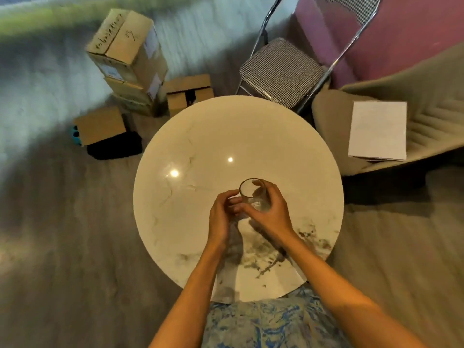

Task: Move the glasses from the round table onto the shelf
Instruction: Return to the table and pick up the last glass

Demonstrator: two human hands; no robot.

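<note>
Right hand (270, 213) grips a clear empty glass (253, 194) over the round table (200, 136).

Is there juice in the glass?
No, the glass looks clear and empty, held over the round table by the right hand, with the left hand touching it.

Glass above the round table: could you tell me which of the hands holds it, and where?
The right hand grips the glass around its side wall; the left hand touches its base.
</note>
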